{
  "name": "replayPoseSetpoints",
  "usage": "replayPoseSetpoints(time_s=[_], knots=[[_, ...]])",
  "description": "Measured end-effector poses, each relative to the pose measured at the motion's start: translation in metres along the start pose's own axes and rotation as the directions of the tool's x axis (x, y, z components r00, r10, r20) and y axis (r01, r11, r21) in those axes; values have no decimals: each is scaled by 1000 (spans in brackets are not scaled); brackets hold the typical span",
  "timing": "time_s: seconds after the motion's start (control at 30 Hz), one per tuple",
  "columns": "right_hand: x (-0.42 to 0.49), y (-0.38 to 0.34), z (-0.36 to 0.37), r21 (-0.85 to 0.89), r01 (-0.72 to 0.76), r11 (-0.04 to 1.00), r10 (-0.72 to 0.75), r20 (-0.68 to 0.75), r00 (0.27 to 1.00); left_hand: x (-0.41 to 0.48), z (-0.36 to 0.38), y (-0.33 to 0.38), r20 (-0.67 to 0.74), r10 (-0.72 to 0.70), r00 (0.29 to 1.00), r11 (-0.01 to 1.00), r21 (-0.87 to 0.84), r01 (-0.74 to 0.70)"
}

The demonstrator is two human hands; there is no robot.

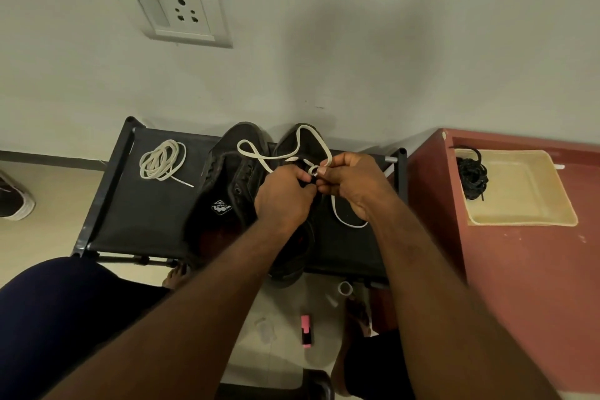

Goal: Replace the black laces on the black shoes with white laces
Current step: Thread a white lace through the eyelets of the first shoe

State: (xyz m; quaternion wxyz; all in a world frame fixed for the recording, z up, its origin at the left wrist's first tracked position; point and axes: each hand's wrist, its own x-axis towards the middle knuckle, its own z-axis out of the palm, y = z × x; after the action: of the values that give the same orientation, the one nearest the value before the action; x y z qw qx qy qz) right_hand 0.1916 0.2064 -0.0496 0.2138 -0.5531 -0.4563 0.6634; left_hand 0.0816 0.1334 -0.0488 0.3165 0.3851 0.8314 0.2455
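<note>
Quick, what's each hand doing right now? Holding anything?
Left hand: fingers curled, pinching the white lace over the black shoe.
Right hand: pinching a loop of the same lace.

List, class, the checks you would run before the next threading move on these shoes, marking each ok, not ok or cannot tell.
1. Grip: the left hand and the right hand both pinch the white lace over the shoe being laced: ok.
2. Old black laces are out of the way, bundled in the tray: ok.
3. The spare white lace is ready, coiled on the rack: ok.
4. The other shoe is laced: its eyelets show no lace: not ok.
5. Next eyelet: hidden by the hands: cannot tell.
</note>
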Motion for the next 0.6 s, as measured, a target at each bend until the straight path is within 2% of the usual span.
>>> replayPoseSetpoints(time_s=[0.13,0.3,0.6], knots=[[2,4,1,14,-26,1000,27,-43,999,-1,2,-8,-6,24,1000,996,-90,-24],[4,6,1,42,-43,998,44,-22,999,0,2,-15,2,54,999,986,-161,-53],[5,2,2,70,-69,995,69,3,998,-1,2,-18,-6,85,996,983,-160,-85]])
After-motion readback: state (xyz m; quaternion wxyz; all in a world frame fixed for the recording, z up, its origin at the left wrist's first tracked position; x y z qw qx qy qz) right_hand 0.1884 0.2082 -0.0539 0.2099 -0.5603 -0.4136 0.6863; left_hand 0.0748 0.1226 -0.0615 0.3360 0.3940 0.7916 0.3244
